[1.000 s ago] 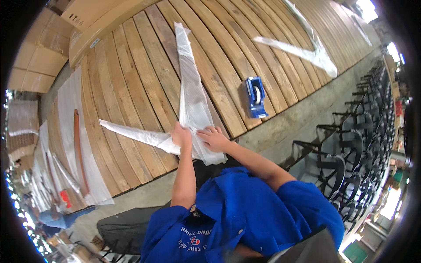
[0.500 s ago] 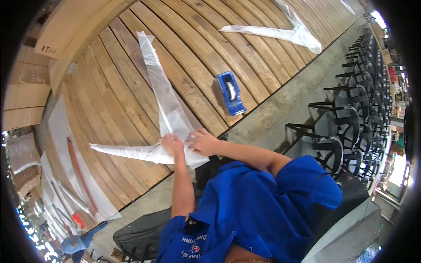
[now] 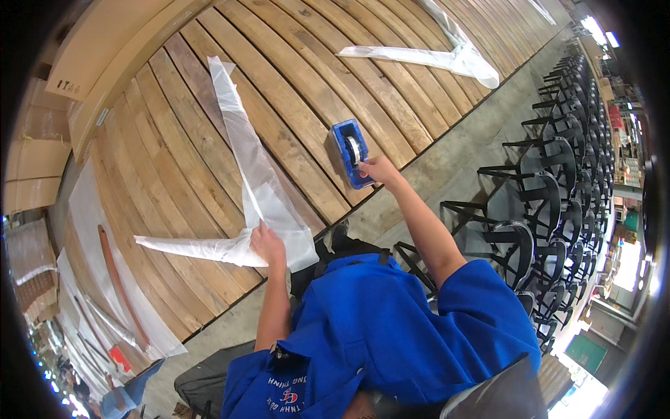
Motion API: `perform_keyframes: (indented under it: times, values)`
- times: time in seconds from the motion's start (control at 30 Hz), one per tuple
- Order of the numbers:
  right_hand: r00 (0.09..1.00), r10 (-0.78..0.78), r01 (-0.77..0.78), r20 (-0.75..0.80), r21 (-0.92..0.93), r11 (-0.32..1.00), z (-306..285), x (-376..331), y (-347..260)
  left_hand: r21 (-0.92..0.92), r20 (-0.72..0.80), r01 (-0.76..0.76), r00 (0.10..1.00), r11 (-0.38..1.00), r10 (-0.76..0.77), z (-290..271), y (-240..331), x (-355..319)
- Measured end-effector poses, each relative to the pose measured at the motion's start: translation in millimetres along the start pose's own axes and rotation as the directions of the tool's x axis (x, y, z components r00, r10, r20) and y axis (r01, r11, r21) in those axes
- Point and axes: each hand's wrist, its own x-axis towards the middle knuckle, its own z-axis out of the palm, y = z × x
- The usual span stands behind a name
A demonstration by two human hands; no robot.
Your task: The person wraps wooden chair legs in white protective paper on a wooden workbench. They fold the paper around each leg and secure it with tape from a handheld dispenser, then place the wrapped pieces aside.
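An L-shaped piece wrapped in thin white foam sheet [image 3: 262,164] lies on the wooden slat table, near its front edge. At the bend of the wrapped piece, my left hand [image 3: 269,244] presses down with its fingers curled on the foam sheet. My right hand [image 3: 380,170] reaches to a blue tape dispenser [image 3: 347,130], fingers pinched at the near end of it. A roll of tape [image 3: 354,149] sits inside the dispenser. The tape's free end is mostly hidden by my fingertips.
Another wrapped piece [image 3: 457,59] lies farther along the table. Flat foam sheets with a reddish-brown wooden strip [image 3: 118,279] are at the left. Large cardboard boxes [image 3: 105,52] stand at the back left. Rows of black chairs [image 3: 520,195] line the concrete floor to the right.
My right hand has left the wrapped piece and moved right to the tape dispenser. My left hand stays on the foam at the bend. The view has shifted slightly.
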Motion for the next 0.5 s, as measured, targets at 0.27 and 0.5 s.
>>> perform_keyframes:
  times: [0.27,0.5]
  values:
    - [0.916,-0.136,0.165,-0.377,0.047,0.985,20,-70,44,-0.045,-0.012,0.057,0.998,0.997,-0.058,-4,1,-1]
    - [0.864,-0.141,0.04,-0.483,-0.214,0.976,59,-38,109,-0.094,-0.067,0.04,0.997,0.995,-0.046,-2,-3,5]
